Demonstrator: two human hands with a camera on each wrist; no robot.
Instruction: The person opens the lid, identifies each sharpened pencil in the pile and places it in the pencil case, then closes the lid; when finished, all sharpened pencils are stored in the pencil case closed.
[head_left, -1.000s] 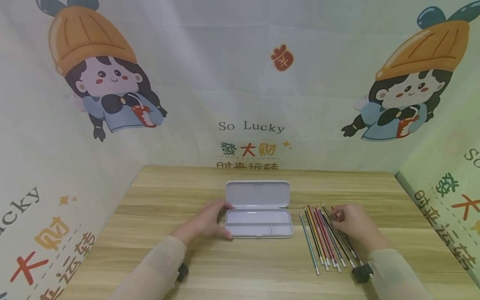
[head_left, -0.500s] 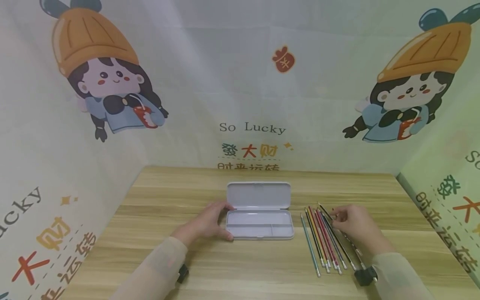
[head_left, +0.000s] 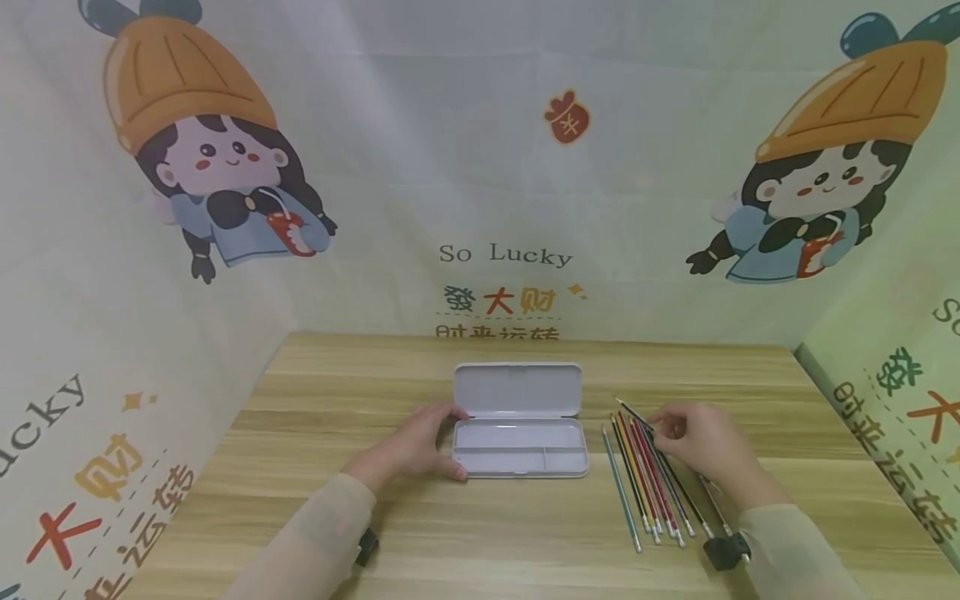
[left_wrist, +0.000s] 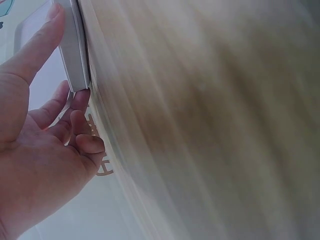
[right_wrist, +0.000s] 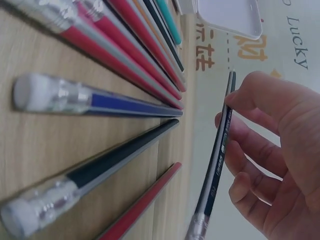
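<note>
An open white pencil case lies on the table with its lid tipped back, its compartments bare. My left hand holds the case's left end, thumb at the front corner and fingers at the back. Between thumb and fingers of my right hand is a black pencil, pinched and raised off the table, its point toward the case. Beneath it several pencils lie side by side, among them a teal pencil, a blue pencil and a red pencil. White erasers on their ends face me.
The wooden table meets a printed cloth backdrop at the back and sides. A small black device sits at my right wrist, close to the pencils' eraser ends.
My right hand has lifted the black pencil and shifted slightly left, its point swinging toward the case. The left hand and the case stay in place.
</note>
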